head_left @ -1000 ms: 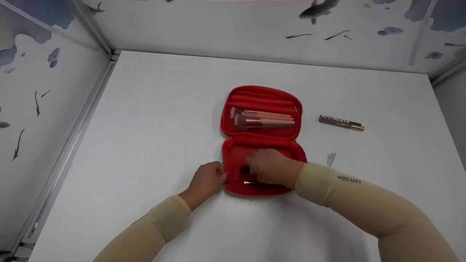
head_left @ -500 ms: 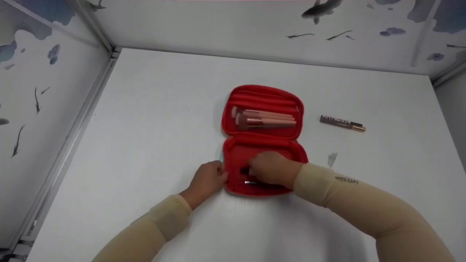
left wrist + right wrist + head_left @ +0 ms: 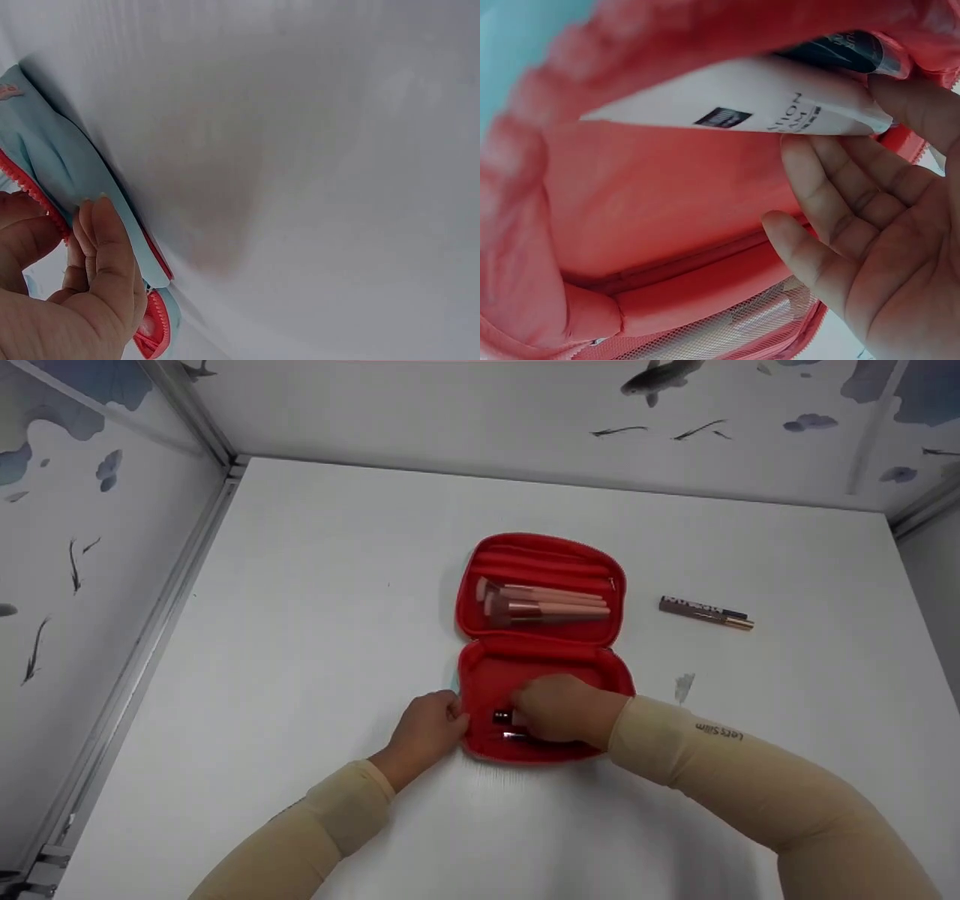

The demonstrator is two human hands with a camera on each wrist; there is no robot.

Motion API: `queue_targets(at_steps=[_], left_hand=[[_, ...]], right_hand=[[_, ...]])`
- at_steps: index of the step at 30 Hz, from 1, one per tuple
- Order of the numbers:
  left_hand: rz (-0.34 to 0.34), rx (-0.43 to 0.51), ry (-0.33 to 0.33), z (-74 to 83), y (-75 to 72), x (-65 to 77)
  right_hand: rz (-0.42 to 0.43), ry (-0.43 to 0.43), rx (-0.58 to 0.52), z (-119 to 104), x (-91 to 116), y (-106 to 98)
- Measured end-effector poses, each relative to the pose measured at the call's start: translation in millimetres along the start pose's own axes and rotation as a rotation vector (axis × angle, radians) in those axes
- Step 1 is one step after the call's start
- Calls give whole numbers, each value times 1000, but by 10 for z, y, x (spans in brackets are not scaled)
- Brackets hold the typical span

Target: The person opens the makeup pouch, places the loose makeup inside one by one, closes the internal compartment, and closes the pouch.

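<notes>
A red-lined cosmetic bag [image 3: 480, 679] lies unzipped and spread flat, its outside light blue in the left wrist view. My left hand [image 3: 431, 725] pinches the left rim of its near half, along the red zipper [image 3: 34, 191]. Inside that half, my right hand [image 3: 559, 707] pinches a white cream tube [image 3: 727, 97] near its cap end, thumb on one side and fingertips on the other. A dark tube [image 3: 840, 52] lies beside it. In the head view, a black shiny cap [image 3: 502, 717] and a silvery end [image 3: 513, 736] show left of the right hand, which hides the rest.
Several pink-handled makeup brushes [image 3: 555, 608] lie in the far half of the bag, behind mesh [image 3: 742, 326] in the right wrist view. Two slim cosmetic tubes [image 3: 705, 613] lie on the white table [image 3: 337, 585] to the right. Printed panels [image 3: 450, 420] border the table.
The right hand shifts only slightly inside the bag, and the black cap beside it shows more clearly, with a glint. The left hand keeps its place on the rim.
</notes>
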State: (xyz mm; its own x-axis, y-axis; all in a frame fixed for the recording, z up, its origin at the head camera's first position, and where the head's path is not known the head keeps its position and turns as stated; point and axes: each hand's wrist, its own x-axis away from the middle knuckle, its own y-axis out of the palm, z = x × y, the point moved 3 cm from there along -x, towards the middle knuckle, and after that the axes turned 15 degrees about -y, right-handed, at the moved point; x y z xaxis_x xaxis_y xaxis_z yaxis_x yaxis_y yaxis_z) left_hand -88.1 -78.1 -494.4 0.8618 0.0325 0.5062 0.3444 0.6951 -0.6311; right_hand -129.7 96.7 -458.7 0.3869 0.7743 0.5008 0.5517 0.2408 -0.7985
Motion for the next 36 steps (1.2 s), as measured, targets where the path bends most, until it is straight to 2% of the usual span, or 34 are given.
queue_targets(at_steps=[9,13,18,22,25,30,36], left_hand=[[-16,3,2,16,-6,-18],[-11,5,8,21,-13,-7],[-11,5,-3,3,-4,-4],[-11,0,-4,-10,13,-5],[-13,2,-4,-12,21,-6],[-30,4,-12,-8,17,-9],[-40,-7,-13,-11,16,-13]], right_hand=[[11,7,-51,56,36,-18],[56,-20,-75,103,82,-14],[128,-58,-52,137,150,-1],[218,-64,-35,195,243,-30],[326,-63,-60,275,357,-101],[503,10,-102,469,575,-212],[680,120,-132,675,809,-221]])
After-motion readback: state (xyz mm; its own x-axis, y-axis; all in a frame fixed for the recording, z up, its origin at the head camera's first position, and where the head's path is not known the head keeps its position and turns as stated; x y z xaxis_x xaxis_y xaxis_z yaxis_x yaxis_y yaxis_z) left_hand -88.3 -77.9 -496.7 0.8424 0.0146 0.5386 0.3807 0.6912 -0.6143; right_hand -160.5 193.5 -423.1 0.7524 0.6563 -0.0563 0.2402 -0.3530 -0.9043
